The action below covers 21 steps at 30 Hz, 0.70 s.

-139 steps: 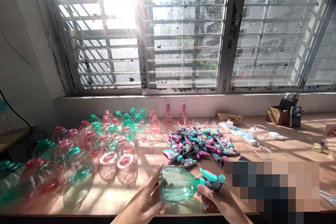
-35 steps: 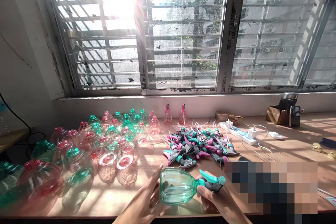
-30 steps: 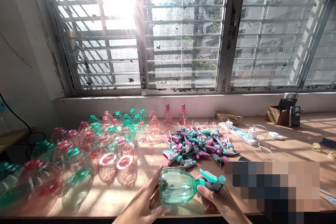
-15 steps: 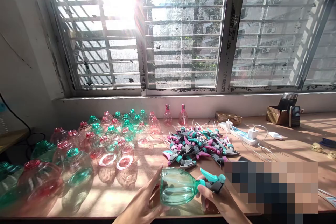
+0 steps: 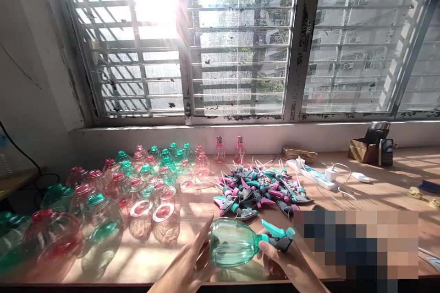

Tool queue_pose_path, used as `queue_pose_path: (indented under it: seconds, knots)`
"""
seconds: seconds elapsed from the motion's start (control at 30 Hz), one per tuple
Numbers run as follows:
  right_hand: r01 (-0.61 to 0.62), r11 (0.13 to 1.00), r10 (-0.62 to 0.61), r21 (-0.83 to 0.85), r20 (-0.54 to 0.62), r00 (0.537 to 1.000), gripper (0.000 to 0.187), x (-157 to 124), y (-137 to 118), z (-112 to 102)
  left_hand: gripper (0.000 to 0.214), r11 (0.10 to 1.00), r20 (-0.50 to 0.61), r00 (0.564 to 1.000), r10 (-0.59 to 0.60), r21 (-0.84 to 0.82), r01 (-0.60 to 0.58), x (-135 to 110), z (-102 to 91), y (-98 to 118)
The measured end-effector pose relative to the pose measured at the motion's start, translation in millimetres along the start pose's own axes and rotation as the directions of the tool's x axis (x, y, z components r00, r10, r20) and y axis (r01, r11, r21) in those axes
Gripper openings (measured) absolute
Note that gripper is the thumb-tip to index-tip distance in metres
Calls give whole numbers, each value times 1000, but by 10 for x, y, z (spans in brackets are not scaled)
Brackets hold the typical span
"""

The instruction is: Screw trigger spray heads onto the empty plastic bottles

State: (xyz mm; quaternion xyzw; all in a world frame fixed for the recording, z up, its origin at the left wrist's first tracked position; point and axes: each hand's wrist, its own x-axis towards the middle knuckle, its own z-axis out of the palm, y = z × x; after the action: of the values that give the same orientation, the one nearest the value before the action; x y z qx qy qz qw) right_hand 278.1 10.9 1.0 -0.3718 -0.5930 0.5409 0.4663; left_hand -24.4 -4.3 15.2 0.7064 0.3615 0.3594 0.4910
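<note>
I hold a clear green spray bottle on its side, low over the front edge of the wooden table. My left hand cups the bottle's base, fingers curled round it. My right hand grips the neck and the teal and grey trigger head fitted on it. Just beyond lies a pile of loose pink and teal trigger heads with white dip tubes.
Several empty pink and green bottles crowd the table's left half. Two pink bottles with heads stand by the wall. A white power strip, a cardboard box and a blurred patch lie to the right.
The bottle has barely shifted in my hands. A hand seen at the far right edge in the earliest frame is gone.
</note>
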Motion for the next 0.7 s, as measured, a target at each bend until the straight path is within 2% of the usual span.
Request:
queue_pose_path:
  seconds: [0.17, 0.4, 0.57, 0.7]
  knots:
    - [-21, 999, 21, -25, 0, 1000, 57, 45, 77, -27, 95, 993, 5, 999, 46, 109, -47, -13, -38, -47]
    - [-25, 1000, 26, -16, 13, 1000, 52, 92, 205, -64, 97, 999, -2, 1000, -3, -36, 3, 0, 10, 30]
    - [-40, 999, 41, 21, -37, 998, 51, 73, 183, -38, 98, 999, 37, 999, 29, 37, -30, -11, -17, -9]
    - [-45, 999, 45, 4, -47, 998, 51, 61, 111, -11, 101, 998, -7, 1000, 26, 50, -26, -16, -31, -29]
